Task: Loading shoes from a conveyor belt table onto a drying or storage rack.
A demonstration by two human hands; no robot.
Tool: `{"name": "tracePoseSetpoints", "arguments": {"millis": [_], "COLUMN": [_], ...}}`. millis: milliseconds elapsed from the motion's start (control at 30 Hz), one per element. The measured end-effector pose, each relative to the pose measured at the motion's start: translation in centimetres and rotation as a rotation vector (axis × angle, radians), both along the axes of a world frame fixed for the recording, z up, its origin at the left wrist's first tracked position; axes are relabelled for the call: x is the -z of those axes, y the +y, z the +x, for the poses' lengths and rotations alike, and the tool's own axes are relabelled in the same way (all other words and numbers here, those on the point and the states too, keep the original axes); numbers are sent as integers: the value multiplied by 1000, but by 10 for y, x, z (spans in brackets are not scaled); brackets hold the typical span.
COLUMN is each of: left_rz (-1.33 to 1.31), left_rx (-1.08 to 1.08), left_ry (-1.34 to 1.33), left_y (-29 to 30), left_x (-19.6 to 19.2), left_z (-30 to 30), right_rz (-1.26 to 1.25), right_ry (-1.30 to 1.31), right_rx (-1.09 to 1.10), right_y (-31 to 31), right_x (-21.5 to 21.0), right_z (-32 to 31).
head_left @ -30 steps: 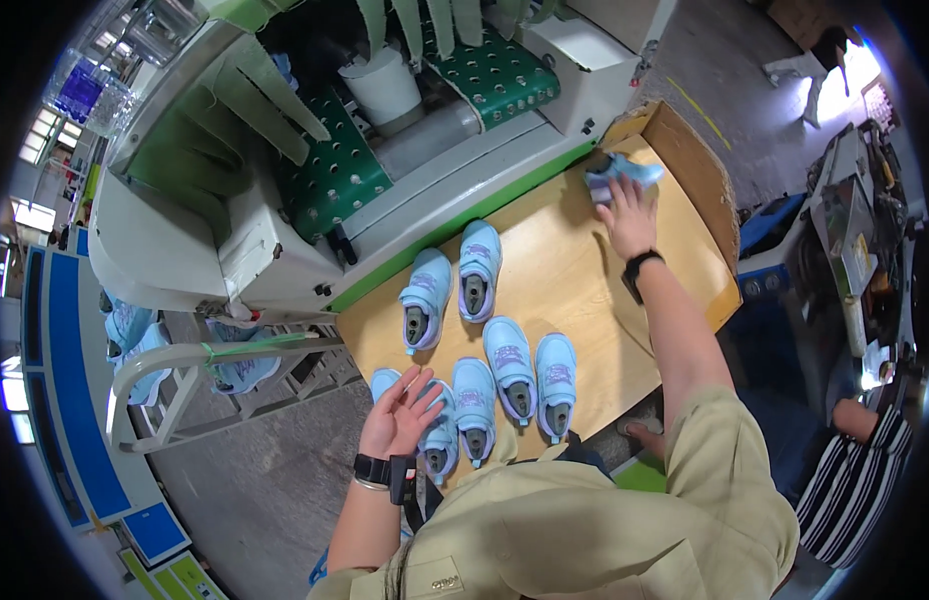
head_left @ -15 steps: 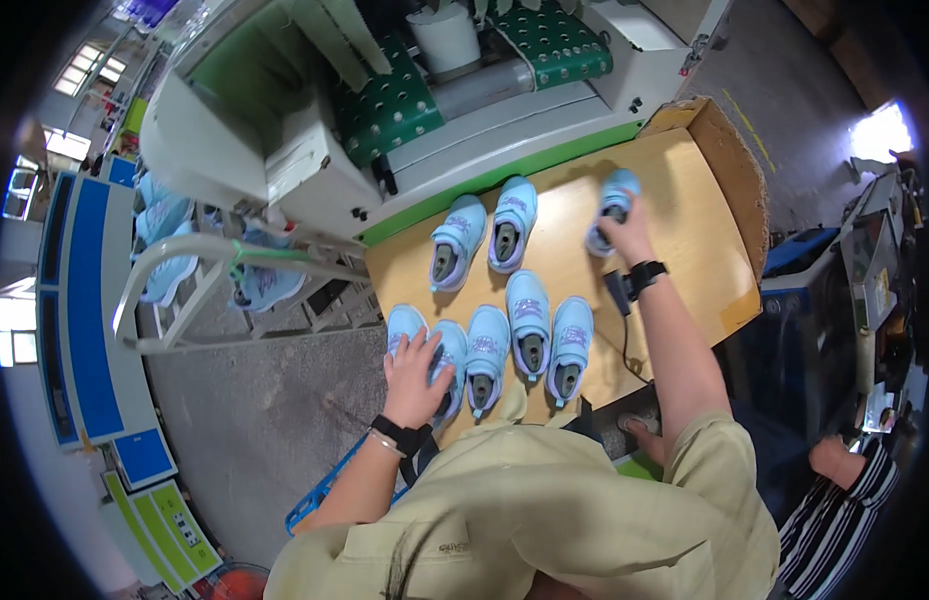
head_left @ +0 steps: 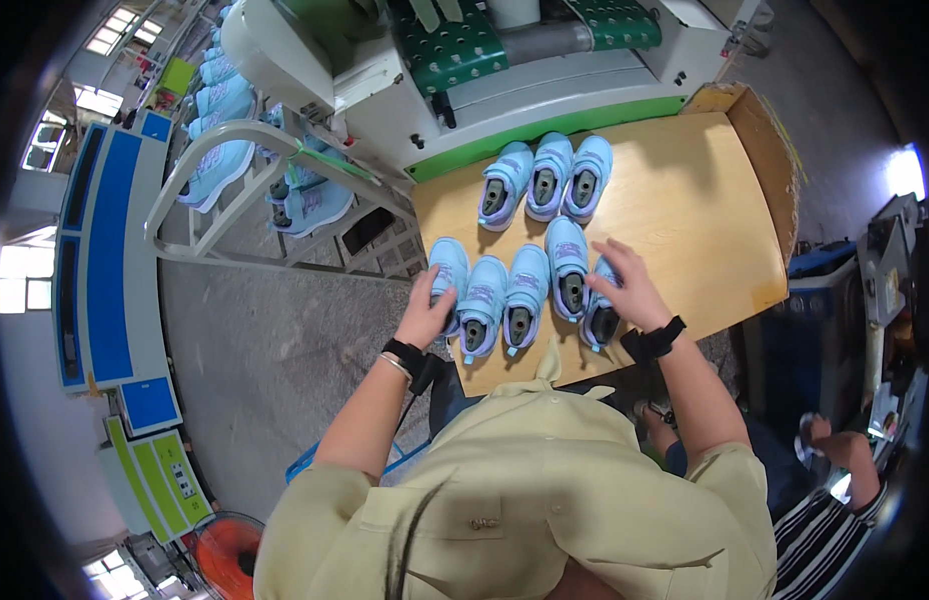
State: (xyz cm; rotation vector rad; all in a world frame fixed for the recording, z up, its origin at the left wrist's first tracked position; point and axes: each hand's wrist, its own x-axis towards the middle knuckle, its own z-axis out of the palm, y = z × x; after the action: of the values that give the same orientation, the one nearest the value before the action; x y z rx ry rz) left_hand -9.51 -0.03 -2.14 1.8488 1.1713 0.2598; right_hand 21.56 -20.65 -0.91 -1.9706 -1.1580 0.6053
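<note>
Several light blue and lilac sneakers with dark inserts stand on a wooden tabletop (head_left: pixel 705 240). At the left end of the front row, my left hand (head_left: pixel 427 312) is closed around the heel part of a sneaker (head_left: pixel 449 262), thumb over its opening. At the right end, my right hand (head_left: pixel 633 288) is over another sneaker (head_left: pixel 604 318), partly hiding it. Its fingers are spread and its thumb lies across the shoe. Between the hands, a sneaker (head_left: pixel 568 255) sits a little farther forward than its neighbours. Three sneakers (head_left: pixel 547 178) stand side by side behind, toward the machine.
A machine with a perforated green belt (head_left: pixel 455 60) borders the table's far side. Cardboard (head_left: pixel 775 150) edges the right. At left, a metal rack (head_left: pixel 235 130) holds more sneakers. A co-worker's striped sleeve (head_left: pixel 835 530) shows at lower right, and an orange fan (head_left: pixel 225 555) at lower left.
The sneaker my right hand carried now stands with the two at the back, released. My right hand has come back to the front row's right end. My left hand stays at the leftmost sneakers.
</note>
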Motion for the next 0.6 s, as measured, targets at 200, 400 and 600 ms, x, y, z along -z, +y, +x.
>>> {"name": "tracePoseSetpoints", "arguments": {"millis": [200,400,600], "left_rz": [120,30,258], "left_rx": [153,89,261], "left_ry": [56,58,285], "left_y": [-21,-56,-55], "left_x": [8,2,-36], "left_z": [0,-28,10], "right_rz": [-104,-85,-132], "right_ry": [-203,-271,-300], "right_rx": [-24,33,-88], "right_y": [-5,4,8], "right_x": [-7,-8,-11], "right_z": [-44,-48,-43]}}
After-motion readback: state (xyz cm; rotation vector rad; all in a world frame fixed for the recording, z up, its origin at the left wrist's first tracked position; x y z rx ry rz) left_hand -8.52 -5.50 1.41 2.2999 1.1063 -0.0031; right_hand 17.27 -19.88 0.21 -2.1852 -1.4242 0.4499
